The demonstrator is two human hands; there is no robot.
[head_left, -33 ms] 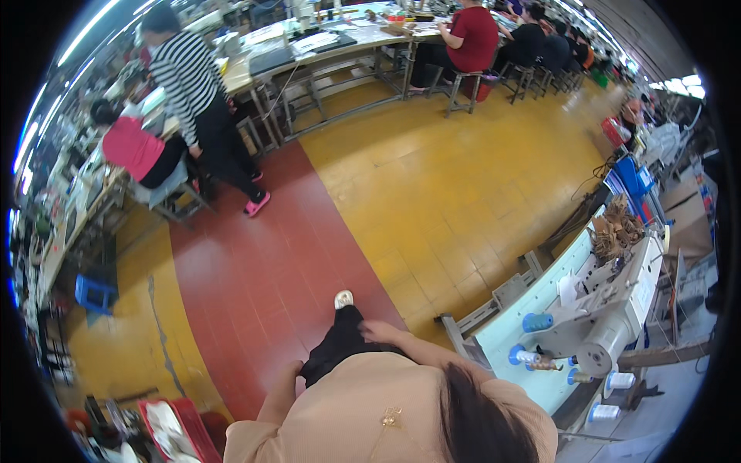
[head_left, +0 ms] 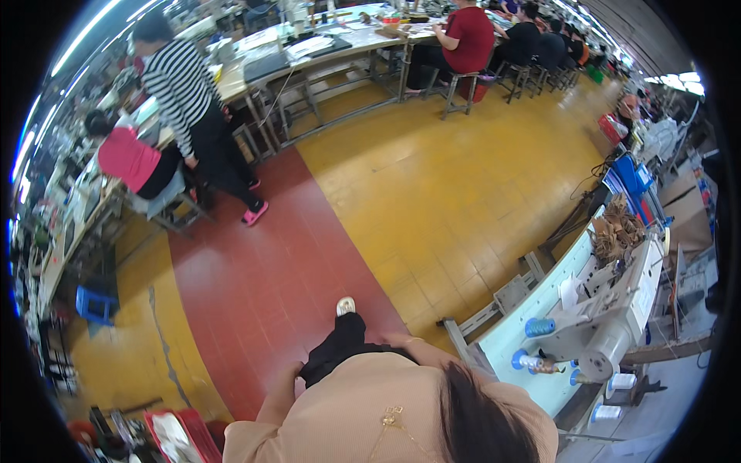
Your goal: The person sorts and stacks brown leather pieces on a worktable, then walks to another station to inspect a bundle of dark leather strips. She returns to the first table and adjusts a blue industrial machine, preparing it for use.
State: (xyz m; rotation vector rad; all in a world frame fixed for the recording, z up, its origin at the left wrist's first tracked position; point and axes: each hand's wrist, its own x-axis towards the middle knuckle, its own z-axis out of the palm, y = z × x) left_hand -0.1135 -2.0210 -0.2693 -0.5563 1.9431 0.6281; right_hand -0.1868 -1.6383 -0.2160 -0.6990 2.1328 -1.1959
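My left hand (head_left: 292, 370) hangs at my left side, close to the black trousers (head_left: 336, 345). Its fingers are mostly hidden by my tan top (head_left: 363, 401), and whether it holds anything cannot be made out. My right hand (head_left: 397, 339) is low at my right side, against the dark trousers; it looks small and smeared, its fingers unclear. One light-coloured shoe (head_left: 346, 306) shows ahead of me on the red floor strip (head_left: 270, 255).
To the right stands a sewing machine (head_left: 610, 339) on a pale table with thread spools (head_left: 539, 327). A person in stripes (head_left: 181, 85) stands ahead left, near a seated person in pink (head_left: 131, 158). A blue stool (head_left: 94, 305) and red crate (head_left: 193, 436) are at left.
My right hand has drawn back from in front of the trousers toward my right side. The scene has shifted slightly in view; my left hand stays about where it was.
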